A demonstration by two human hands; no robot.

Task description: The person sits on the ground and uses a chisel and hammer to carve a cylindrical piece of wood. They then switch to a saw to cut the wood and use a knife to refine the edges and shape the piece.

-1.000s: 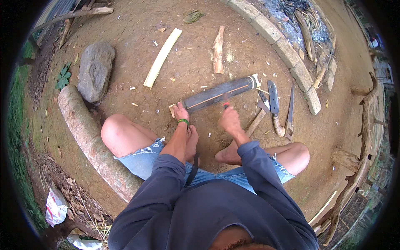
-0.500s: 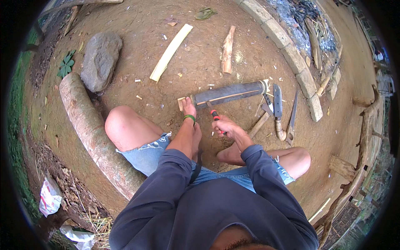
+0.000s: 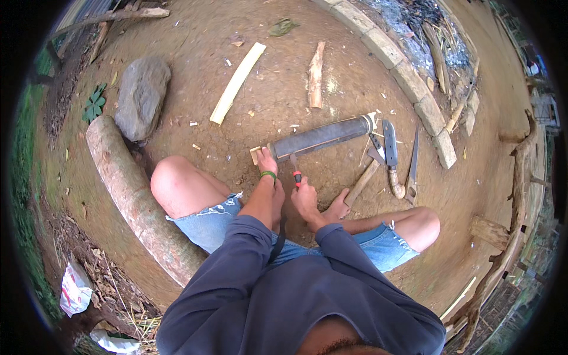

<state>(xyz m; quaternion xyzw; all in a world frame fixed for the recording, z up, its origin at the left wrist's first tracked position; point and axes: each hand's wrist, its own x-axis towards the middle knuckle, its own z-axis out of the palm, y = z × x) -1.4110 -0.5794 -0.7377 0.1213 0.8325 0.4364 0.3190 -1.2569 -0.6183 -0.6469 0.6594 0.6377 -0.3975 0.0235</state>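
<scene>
The left grip (image 3: pixel 266 163) covers the near end of the dark bamboo tube (image 3: pixel 322 136), so how the fingers close on it cannot be told. Just right of it, the right grip (image 3: pixel 306 198) hides most of a red-handled knife (image 3: pixel 296 176); its blade is too thin to follow. The hammer (image 3: pixel 362 180) handle's near end disappears behind the foot beside the right grip. Far behind both grips, the white bags (image 3: pixel 74 290) are cut off by the dark rim.

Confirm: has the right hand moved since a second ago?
Yes. The right hand, gripping a red-handled knife, has drawn back from the dark bamboo tube toward the person's lap, away from the stone border.
</scene>
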